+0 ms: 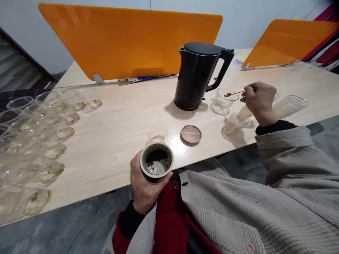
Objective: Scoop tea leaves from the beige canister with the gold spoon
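Observation:
My left hand (pixel 145 185) is wrapped round a cup (pixel 156 160) with a pale inside, held near the table's front edge. Dark loose bits, like tea leaves, cling to its bottom and wall. In my right hand (pixel 261 100) a thin copper-coloured spoon (pixel 232 94) is pinched by its handle. The spoon's bowl is above a ribbed glass cup (pixel 224 102). Behind the left hand's cup stands a clear plastic cup (pixel 157 134), partly covered by it. A round wooden coaster (pixel 191 134) lies to its right.
A black electric kettle (pixel 194 76) stands before an orange divider (pixel 132 42). Rows of clear cups (pixel 39 130) holding pale liquid and dark bits crowd the left side. Stacked clear cups lie on the right, some (pixel 234 127) below my right hand, others (pixel 290 106) beyond it.

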A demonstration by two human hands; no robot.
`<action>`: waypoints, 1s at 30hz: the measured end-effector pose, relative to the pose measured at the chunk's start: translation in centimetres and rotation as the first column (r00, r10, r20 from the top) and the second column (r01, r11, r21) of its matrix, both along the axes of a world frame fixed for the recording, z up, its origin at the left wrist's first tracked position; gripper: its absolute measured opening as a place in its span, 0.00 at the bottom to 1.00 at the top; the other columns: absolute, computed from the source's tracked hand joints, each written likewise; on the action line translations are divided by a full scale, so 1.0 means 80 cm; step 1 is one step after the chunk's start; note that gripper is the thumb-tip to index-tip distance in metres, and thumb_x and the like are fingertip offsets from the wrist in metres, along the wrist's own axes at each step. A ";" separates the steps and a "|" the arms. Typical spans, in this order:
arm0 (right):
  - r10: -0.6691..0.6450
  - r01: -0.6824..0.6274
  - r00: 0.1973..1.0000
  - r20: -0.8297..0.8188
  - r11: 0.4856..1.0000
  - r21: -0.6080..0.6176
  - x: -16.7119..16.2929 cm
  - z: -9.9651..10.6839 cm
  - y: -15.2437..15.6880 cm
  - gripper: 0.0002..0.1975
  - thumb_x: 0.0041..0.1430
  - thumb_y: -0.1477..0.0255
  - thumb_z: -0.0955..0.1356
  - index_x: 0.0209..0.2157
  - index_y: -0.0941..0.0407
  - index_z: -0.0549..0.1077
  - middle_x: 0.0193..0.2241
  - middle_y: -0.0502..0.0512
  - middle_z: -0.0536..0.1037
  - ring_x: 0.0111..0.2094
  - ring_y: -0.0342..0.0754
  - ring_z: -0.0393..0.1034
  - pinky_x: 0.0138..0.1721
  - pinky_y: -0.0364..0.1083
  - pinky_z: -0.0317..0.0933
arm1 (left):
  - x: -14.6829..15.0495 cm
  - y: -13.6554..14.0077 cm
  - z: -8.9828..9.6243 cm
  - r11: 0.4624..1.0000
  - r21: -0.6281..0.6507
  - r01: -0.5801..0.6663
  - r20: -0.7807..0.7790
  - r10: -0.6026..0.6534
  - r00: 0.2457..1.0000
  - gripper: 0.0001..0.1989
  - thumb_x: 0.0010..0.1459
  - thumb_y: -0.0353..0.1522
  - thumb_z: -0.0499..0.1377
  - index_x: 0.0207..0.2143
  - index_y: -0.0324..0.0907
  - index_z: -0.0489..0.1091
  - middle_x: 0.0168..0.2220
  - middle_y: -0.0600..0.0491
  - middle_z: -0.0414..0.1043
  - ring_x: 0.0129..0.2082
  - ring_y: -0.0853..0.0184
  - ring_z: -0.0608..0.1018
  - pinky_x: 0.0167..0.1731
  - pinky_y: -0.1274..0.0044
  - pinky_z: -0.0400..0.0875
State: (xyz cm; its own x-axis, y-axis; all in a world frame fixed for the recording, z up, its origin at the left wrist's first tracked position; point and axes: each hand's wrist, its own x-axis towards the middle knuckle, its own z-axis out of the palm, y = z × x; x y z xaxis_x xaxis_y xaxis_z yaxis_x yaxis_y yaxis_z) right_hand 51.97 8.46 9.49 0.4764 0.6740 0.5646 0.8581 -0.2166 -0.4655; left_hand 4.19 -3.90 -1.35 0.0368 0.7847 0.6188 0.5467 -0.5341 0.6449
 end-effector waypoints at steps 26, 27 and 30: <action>0.556 -0.508 0.827 0.083 0.802 -0.312 -0.178 -0.027 -0.117 0.30 0.69 0.52 0.70 0.65 0.54 0.72 0.54 0.65 0.82 0.49 0.60 0.80 0.50 0.57 0.72 | 0.004 -0.001 0.002 0.999 -0.027 0.020 0.009 -0.020 1.000 0.48 0.52 0.48 0.76 0.69 0.45 0.60 0.59 0.42 0.72 0.59 0.48 0.78 0.58 0.54 0.76; 0.638 -0.577 0.768 0.062 0.730 -0.365 -0.192 -0.043 -0.115 0.33 0.68 0.50 0.70 0.67 0.53 0.70 0.61 0.67 0.78 0.56 0.64 0.77 0.54 0.60 0.72 | 0.004 -0.002 0.003 0.999 -0.025 0.022 0.008 -0.022 1.000 0.48 0.52 0.48 0.76 0.69 0.45 0.60 0.59 0.42 0.72 0.59 0.49 0.78 0.58 0.54 0.76; 0.720 -0.622 0.692 0.053 0.632 -0.462 -0.217 -0.083 -0.098 0.39 0.66 0.49 0.70 0.71 0.55 0.66 0.69 0.71 0.68 0.66 0.72 0.67 0.63 0.68 0.66 | 0.005 -0.003 0.004 0.999 -0.027 0.025 0.001 -0.025 1.000 0.48 0.53 0.49 0.76 0.69 0.45 0.60 0.60 0.41 0.72 0.60 0.49 0.78 0.59 0.54 0.76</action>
